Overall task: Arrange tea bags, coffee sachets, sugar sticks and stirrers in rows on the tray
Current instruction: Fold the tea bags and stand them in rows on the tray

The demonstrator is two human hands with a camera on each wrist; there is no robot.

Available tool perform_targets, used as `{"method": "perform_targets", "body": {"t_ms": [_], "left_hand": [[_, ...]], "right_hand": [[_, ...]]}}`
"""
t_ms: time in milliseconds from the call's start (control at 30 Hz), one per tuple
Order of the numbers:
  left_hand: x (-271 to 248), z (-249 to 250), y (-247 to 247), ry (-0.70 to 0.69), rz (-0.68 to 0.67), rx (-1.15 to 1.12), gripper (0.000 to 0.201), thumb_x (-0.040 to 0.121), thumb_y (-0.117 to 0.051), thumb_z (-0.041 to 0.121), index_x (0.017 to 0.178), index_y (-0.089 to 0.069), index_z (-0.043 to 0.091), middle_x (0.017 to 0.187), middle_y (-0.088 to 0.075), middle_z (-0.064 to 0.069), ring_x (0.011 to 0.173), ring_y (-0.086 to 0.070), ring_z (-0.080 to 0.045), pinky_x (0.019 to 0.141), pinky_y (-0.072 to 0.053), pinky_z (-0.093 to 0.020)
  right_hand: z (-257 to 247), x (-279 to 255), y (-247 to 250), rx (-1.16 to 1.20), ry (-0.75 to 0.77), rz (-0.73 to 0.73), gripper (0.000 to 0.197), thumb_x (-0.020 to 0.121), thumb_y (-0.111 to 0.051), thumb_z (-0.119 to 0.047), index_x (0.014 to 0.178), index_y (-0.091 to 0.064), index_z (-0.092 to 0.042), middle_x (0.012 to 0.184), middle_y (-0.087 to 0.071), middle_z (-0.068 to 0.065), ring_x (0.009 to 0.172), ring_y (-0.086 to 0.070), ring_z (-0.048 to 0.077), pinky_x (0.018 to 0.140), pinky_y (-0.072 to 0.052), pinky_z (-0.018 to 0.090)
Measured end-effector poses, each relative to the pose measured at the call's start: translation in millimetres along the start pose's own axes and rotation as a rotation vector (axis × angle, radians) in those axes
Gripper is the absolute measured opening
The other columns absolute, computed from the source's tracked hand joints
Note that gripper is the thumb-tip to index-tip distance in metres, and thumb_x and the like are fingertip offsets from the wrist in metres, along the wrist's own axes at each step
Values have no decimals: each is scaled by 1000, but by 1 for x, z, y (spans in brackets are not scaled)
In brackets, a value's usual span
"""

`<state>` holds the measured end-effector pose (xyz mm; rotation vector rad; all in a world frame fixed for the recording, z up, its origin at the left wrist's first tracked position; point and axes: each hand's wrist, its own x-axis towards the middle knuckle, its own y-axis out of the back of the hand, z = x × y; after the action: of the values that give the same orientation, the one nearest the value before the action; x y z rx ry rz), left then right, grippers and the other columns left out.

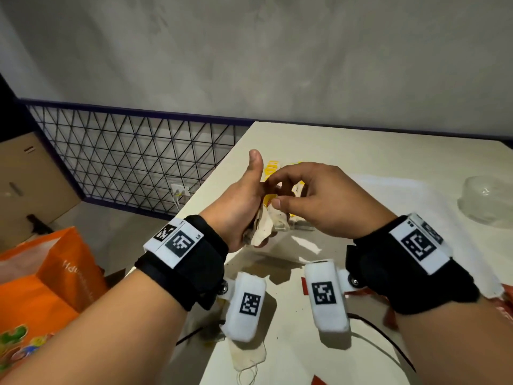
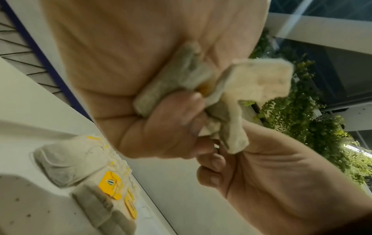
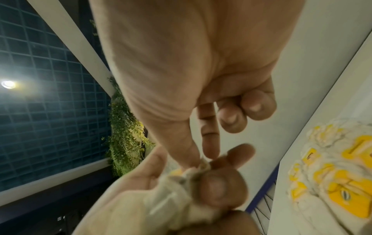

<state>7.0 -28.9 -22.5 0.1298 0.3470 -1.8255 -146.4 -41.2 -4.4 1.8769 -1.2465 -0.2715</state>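
- Looking down from the head view, both hands meet above the pale surface (image 1: 361, 162); only here do you catch the clear plastic container (image 1: 488, 198) far right, the orange bag (image 1: 50, 276) down left, and a lone tea bag (image 1: 249, 357) lying near the front edge.
- The left wrist view gives what the head view hides: a row of tea bags (image 2: 84, 182) with yellow tags lying flat on the surface, well below the hands.
- The right wrist view catches more yellow-tagged tea bags (image 3: 332, 174) heaped to the side, blurred.
- The wire mesh panel (image 1: 125, 157) runs behind the surface; the fingers cover most of the held bundle from above.
- Left hand (image 1: 244, 201), thumb up, palm turned inward, fingers curled round a crumpled bunch of tea bags (image 2: 201, 79).
- Right hand (image 1: 313, 195) reaches across, thumb and forefinger pinching the top of that bunch, other fingers curled back.
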Motion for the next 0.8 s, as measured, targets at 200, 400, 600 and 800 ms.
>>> {"method": "perform_targets", "body": {"t_ms": [200, 400, 600, 800], "left_hand": [[7, 3, -1, -102, 110, 27, 89, 87, -8, 78, 103, -62, 9, 58, -56, -7, 40, -45, -18, 39, -34, -17], [13, -1, -3, -144, 191, 42, 86, 89, -15, 76, 103, -64, 7, 70, -59, -9, 41, -48, -16, 38, -34, -19], [7, -8, 6, -158, 165, 60, 66, 77, -43, 78, 81, -67, 17, 76, -55, -12, 58, -47, -22, 55, -34, -30], [-9, 1, 15, -326, 167, 445, 31, 65, -83, 40, 89, -73, 22, 83, -60, -8, 45, -45, -6, 42, -32, -18]], "right_hand": [[9, -3, 3, 177, -37, -1, 15, 89, -64, -33, 87, -74, -22, 78, -64, -10, 57, -51, -4, 57, -34, 11], [17, 0, -4, 207, -63, 31, 3, 84, -72, -28, 85, -72, -25, 75, -67, -2, 68, -57, 5, 73, -46, 30], [17, -2, 3, 253, -55, -2, 7, 86, -70, -22, 83, -69, -16, 75, -66, 4, 65, -54, 5, 69, -47, 29], [16, -4, 13, 209, -33, -19, 7, 87, -68, -24, 82, -68, -19, 71, -64, -11, 57, -52, -3, 57, -37, 11]]}}
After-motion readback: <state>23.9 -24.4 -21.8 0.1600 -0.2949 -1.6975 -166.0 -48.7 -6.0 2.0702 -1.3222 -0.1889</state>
